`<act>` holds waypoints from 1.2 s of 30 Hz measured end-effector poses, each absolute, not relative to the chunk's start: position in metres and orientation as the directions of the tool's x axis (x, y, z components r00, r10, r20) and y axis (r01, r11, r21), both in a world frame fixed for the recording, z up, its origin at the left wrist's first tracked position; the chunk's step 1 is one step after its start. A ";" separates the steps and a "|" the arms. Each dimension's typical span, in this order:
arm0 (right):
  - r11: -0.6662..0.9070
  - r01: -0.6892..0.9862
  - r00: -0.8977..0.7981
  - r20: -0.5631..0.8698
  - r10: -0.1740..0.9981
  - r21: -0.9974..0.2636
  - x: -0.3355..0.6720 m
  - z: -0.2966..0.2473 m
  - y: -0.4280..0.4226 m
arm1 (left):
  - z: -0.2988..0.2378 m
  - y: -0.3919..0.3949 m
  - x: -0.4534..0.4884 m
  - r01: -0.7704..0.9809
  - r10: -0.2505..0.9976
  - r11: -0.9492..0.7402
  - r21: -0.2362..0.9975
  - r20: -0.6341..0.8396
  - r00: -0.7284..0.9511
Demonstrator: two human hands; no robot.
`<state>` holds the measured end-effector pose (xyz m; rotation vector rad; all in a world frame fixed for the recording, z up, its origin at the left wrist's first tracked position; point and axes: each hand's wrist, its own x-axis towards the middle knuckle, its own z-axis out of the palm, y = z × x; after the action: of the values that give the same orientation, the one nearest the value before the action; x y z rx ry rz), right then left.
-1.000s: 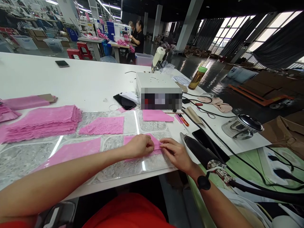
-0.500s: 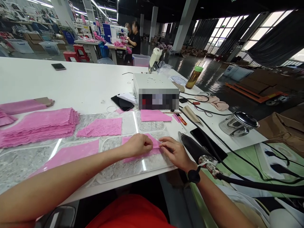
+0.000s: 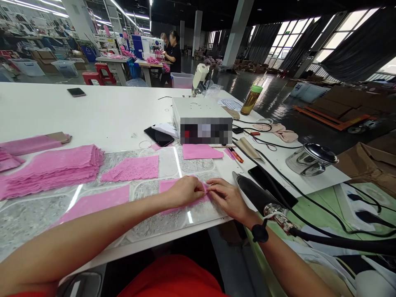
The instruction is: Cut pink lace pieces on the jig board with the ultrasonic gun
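Both of my hands meet at the right end of a pink fabric piece lying on the grey patterned mat. My left hand is closed, its thumb and fingertips pinching the cloth near its right edge. Close against it, my right hand pinches the same edge with thumb and forefinger, the other fingers bent. Part of the cloth is hidden under my left hand. Another pink piece lies partly behind my left forearm, and a lace-like pink piece sits farther back.
A stack of pink fabric stands at left. Behind my hands are a white box-shaped machine, a phone and an orange cutter. A black handheld tool with cable lies right, near a glass jug.
My left hand has slid slightly right, closing the gap to my right hand. The fingertips of both hands now nearly touch at the cloth's edge. The view has shifted a little.
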<state>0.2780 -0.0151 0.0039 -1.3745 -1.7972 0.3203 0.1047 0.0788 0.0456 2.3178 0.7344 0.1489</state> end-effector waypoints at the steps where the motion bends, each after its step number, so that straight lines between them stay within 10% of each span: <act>1: 0.370 0.677 -0.057 0.456 0.888 -0.637 0.278 0.004 -0.015 | 0.045 0.079 0.105 0.462 0.543 -0.594 0.658 -0.095 0.834; 27: 0.320 0.754 0.025 0.511 0.859 -0.574 0.270 -0.003 -0.014 | 0.042 0.085 0.107 0.465 0.611 -0.417 0.781 -0.138 0.780; 36: 0.319 0.898 -0.067 0.624 0.779 -0.303 0.279 -0.013 -0.015 | 0.045 0.078 0.101 0.441 0.757 -0.220 0.870 -0.133 0.640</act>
<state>0.2795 -0.0154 -0.0127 -1.4858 -1.8670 -0.2102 0.1007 0.0784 0.0454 1.8585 0.9535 0.3947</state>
